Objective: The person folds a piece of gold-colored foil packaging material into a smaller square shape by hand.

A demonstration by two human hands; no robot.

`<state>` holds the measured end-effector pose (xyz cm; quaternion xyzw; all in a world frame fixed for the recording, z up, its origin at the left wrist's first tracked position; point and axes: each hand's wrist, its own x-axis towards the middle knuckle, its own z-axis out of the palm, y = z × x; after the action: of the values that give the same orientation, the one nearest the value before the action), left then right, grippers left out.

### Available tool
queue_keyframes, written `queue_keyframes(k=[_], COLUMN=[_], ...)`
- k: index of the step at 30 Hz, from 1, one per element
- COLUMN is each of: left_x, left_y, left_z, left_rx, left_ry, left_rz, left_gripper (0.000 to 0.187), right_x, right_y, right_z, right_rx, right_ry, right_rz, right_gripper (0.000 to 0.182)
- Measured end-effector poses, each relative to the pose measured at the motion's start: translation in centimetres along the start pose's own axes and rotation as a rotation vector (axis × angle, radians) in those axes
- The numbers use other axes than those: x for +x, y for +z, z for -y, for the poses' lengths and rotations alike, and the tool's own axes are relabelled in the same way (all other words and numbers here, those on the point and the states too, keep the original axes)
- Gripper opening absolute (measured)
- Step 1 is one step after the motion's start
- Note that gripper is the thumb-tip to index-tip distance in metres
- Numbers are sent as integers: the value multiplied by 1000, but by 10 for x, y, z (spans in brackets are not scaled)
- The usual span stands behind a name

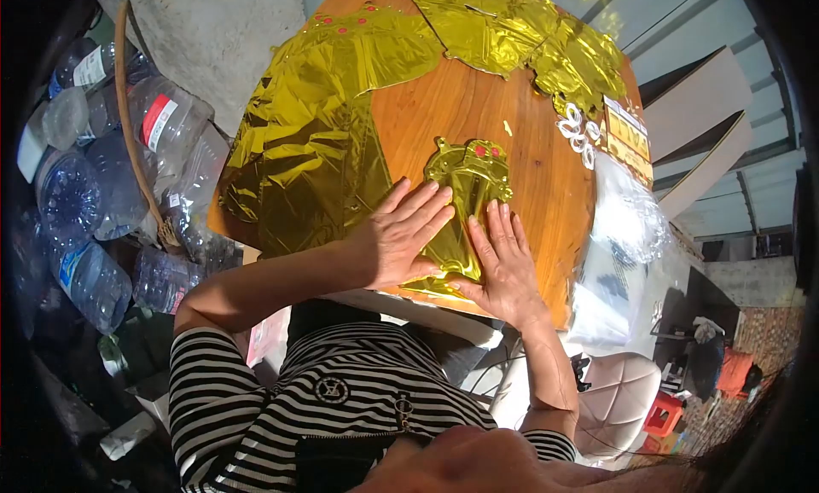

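Observation:
A folded gold foil piece with red dots (465, 182) lies flat on the wooden table (418, 109) near its front edge. My left hand (397, 237) rests with spread fingers on the foil's left side. On its right side lies my right hand (502, 267), palm down, fingers stretched out. Neither hand grips anything. To the left, a large gold foil sheet (316, 143) covers part of the table, its upper part also marked with red dots. More gold foil (503, 32) is spread along the far edge.
White rings (580, 135) and a printed card (627, 139) sit at the table's right edge, beside clear plastic bags (623, 220). Several large empty bottles (90, 194) are piled on the left. A pale padded chair (618, 399) stands at the lower right.

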<state>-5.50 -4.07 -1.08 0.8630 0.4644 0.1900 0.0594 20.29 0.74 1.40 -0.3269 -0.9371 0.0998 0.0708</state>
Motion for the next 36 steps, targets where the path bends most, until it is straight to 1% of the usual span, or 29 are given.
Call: queue_keyframes(k=[4, 6, 7, 9, 10, 11, 13, 14, 18, 25, 28, 31, 33, 34, 35, 36], left_x=[2, 1, 1, 2, 3, 3, 2, 2, 3, 4, 4, 3, 3, 3, 3, 1], left_y=[-2, -2, -1, -1, -1, -1, -1, 0, -1, -4, -3, -6, -12, -14, -19, -25], left_z=[1, 1, 0, 0, 0, 0, 0, 0, 0, -2, -2, 1, 3, 3, -2, -11], left_rx=[-3, -6, -18, 53, 47, 53, 65, 70, 16, -6, 68, -4, -130, -113, -108, -108], left_ry=[1, 8, 23, -15, -8, -8, -11, -9, -15, -12, -16, -10, -10, -4, -5, 21], left_rz=[13, 11, 17, 31, 29, 31, 38, 44, 33, 44, 45, 25, -6, -47, -44, 12], left_gripper=[94, 93, 93, 88, 88, 88, 88, 88, 94, 93, 90, 89, 92, 93, 93, 93], right_x=[-3, -6, -12, -17, -19, -20, -23, -22, -22, -20, -21, -21, -21, -22, -22, -22], right_y=[2, 1, 0, -6, -9, -9, -8, -9, -7, 0, 0, -1, -1, 1, 0, -1], right_z=[-2, -4, -7, -18, -13, -9, -2, 4, 2, -7, -7, -5, -5, -6, -6, -5], right_rx=[-16, 66, 64, 377, 396, 390, 146, 136, 121, 156, 153, 152, 127, 134, 138, 128], right_ry=[1, -5, 15, 13, 63, 68, 47, 24, 34, 57, 71, 68, 66, 61, 59, 70], right_rz=[-18, -120, -118, -247, -305, -305, -202, -219, -200, -188, -174, -167, -161, -164, -168, -165], right_gripper=[100, 93, 93, 79, 61, 61, 53, 48, 47, 45, 46, 47, 49, 49, 49, 49])
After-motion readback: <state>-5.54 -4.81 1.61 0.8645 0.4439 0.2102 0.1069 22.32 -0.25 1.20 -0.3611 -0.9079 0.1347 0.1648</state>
